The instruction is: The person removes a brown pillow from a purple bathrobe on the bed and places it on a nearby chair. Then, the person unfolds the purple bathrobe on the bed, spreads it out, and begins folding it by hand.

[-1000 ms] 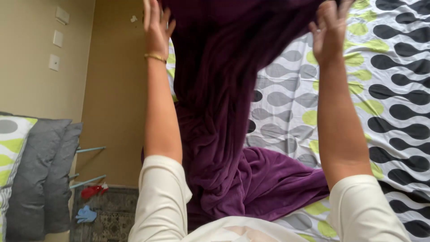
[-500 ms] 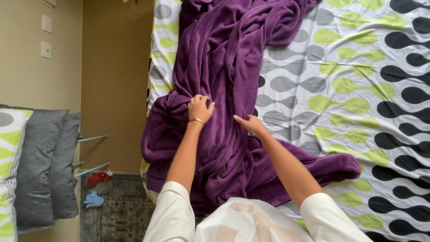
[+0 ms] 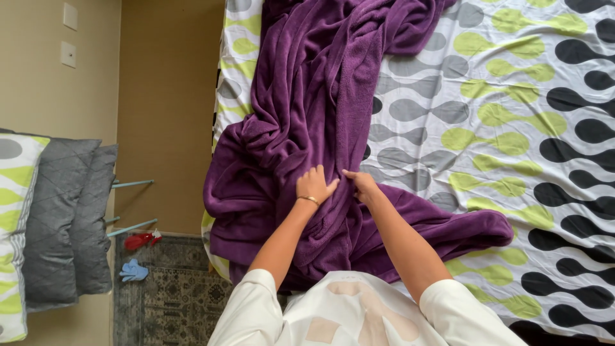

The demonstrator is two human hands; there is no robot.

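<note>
A purple fleece blanket (image 3: pixel 320 109) lies rumpled in a long heap down the left part of the bed. My left hand (image 3: pixel 314 184), with a thin bracelet on the wrist, rests flat on its folds with fingers spread. My right hand (image 3: pixel 360 184) is just beside it, fingers curled into a fold of the same blanket. Both hands sit close together near the middle of the heap, in front of my white shirt.
The bed sheet (image 3: pixel 512 115) is white with grey, black and green blobs. Grey and patterned pillows (image 3: pixel 57 218) stand at the left by a beige wall. A patterned rug (image 3: pixel 173 295) holds a red item (image 3: pixel 138 240) and a blue item (image 3: pixel 133 271).
A second ago both hands held the blanket high in the air. It has dropped onto the bed, and the hands have come down and moved close together on it.
</note>
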